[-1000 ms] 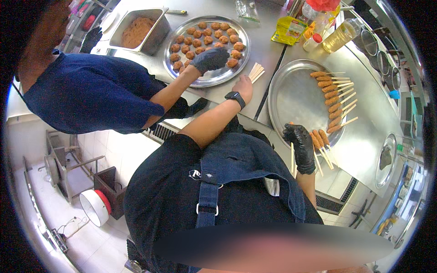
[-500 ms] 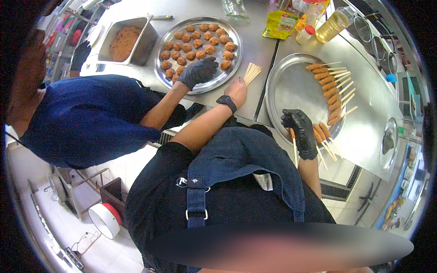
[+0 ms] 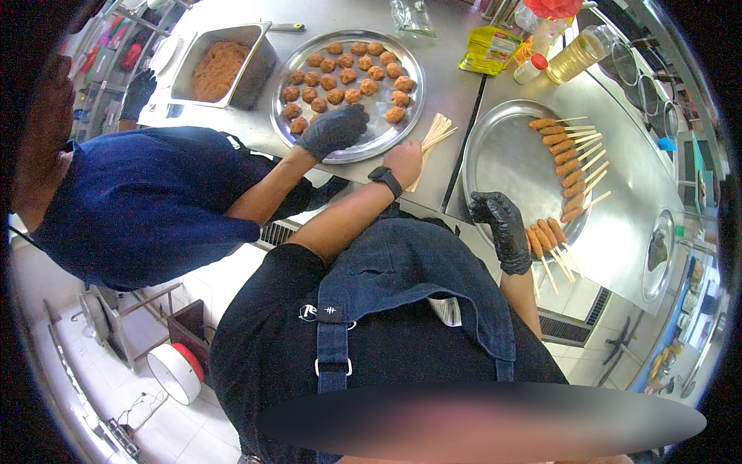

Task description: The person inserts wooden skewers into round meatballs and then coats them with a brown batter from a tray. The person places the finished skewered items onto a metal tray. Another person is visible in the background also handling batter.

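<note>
My left hand (image 3: 403, 164), bare with a dark watch on the wrist, is closed around a bundle of thin wooden sticks (image 3: 438, 131) at the table's near edge. The sticks stick out above and below it. My right hand (image 3: 502, 228), in a black glove, hovers by the near rim of a round metal tray (image 3: 481, 166). Its fingers are curled, and I see nothing between them. Several browned oblong meat skewers (image 3: 566, 155) line the tray's right side. More skewers (image 3: 546, 234) rest over the near rim, just right of my glove.
At my left a co-worker's black-gloved hand (image 3: 336, 131) reaches over a round tray (image 3: 417, 97) of meatballs (image 3: 348, 76). Behind stand a steel pan of ground mixture (image 3: 220, 71), a yellow pouch (image 3: 488, 50), a red-capped jar (image 3: 530, 69) and an oil bottle (image 3: 578, 56).
A skewer that lay left of my right wrist now appears beside the others on the near rim. The stick bundle sits lower in my left hand. The view has shifted slightly.
</note>
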A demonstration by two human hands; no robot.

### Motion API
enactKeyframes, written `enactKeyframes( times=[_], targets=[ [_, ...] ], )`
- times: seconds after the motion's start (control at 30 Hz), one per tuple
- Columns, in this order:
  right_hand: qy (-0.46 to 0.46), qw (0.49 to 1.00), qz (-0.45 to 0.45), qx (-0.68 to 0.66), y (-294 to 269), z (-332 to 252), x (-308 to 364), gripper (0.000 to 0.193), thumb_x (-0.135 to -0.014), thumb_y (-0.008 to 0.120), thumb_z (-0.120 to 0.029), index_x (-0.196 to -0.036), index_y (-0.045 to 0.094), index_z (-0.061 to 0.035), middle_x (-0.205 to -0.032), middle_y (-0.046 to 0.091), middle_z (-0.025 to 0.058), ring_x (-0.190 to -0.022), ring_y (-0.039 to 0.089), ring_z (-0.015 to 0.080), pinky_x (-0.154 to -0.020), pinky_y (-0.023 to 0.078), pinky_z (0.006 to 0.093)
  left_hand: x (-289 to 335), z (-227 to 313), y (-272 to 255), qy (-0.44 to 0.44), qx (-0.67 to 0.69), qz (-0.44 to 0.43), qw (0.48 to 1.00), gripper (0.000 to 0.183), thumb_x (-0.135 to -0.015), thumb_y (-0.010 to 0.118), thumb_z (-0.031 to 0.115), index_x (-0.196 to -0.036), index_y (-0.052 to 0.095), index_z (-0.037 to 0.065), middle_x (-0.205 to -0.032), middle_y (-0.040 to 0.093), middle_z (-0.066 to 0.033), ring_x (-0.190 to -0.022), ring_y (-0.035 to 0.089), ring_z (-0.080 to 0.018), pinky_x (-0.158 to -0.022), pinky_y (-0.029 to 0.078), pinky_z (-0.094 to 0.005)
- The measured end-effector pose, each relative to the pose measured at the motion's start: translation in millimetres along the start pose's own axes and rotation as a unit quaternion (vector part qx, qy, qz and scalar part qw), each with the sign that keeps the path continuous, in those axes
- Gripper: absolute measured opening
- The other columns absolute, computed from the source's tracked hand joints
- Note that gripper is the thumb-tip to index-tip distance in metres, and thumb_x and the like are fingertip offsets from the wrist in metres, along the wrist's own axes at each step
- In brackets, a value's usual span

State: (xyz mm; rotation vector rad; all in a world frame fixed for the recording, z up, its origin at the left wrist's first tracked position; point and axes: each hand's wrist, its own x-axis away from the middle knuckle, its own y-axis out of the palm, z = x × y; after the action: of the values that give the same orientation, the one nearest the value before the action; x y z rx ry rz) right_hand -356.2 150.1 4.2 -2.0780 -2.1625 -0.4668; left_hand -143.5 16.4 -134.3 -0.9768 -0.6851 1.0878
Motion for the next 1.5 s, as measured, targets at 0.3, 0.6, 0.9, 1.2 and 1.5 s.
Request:
enactKeyframes(
  times=[0.3,0.6,0.9,1.2,1.5],
  targets=[
    [0.009,0.999,-0.018,0.028,-4.5,-6.2,-15.0,0.025,-0.092,0.051,-0.018,-0.103,0.062,0.0012,-0.089,0.064,0.0061,-0.083,0.062,0.0138,-0.078,0.050,0.0275,-0.8,-1.9,-29.1,0.030,-0.022,-0.092,0.995,0.024,-0.085,0.048,0.019,-0.079,0.064,0.002,-0.081,0.066,-0.0213,-0.074,0.065,-0.0358,-0.065,0.053,-0.0448],
    [0.010,0.999,-0.039,0.029,6.0,-2.5,-33.9,0.024,-0.090,0.054,-0.019,-0.102,0.063,0.0004,-0.090,0.065,0.0054,-0.082,0.061,0.0140,-0.077,0.049,0.0278,7.7,-17.4,-38.5,0.062,-0.041,-0.046,0.996,0.019,-0.084,0.049,0.018,-0.086,0.064,0.005,-0.078,0.066,-0.0157,-0.075,0.066,-0.0341,-0.062,0.053,-0.0455],
    [-0.100,0.985,-0.076,0.120,68.5,-26.1,-68.8,0.041,-0.088,0.059,-0.016,-0.125,0.050,-0.0002,-0.119,0.056,0.0132,-0.104,0.056,0.0203,-0.090,0.045,0.0320,21.1,-20.0,-59.4,0.091,0.079,0.082,0.989,0.019,-0.088,0.052,0.022,-0.087,0.061,0.005,-0.079,0.063,-0.0139,-0.072,0.063,-0.0349,-0.060,0.049,-0.0460],
    [-0.285,0.900,0.022,0.329,81.3,-46.1,-92.2,0.075,-0.081,0.067,-0.021,-0.142,0.027,-0.0033,-0.143,0.034,0.0185,-0.133,0.033,0.0310,-0.110,0.025,0.0398,61.9,-32.3,-84.3,-0.056,0.300,0.154,0.940,0.017,-0.087,0.059,0.016,-0.090,0.059,-0.001,-0.071,0.059,-0.0133,-0.064,0.053,-0.0176,-0.059,0.043,-0.0332],
    [-0.335,0.765,0.193,0.516,30.0,-34.0,-82.2,0.077,-0.080,0.063,-0.042,-0.142,0.030,-0.0100,-0.141,0.032,0.0255,-0.131,0.031,0.0400,-0.105,0.029,0.0485,43.0,10.6,-98.9,0.078,0.316,0.046,0.944,0.020,-0.092,0.049,0.006,-0.107,0.059,-0.003,-0.076,0.060,-0.0072,-0.068,0.056,-0.0134,-0.062,0.046,-0.0281]
  ],
)
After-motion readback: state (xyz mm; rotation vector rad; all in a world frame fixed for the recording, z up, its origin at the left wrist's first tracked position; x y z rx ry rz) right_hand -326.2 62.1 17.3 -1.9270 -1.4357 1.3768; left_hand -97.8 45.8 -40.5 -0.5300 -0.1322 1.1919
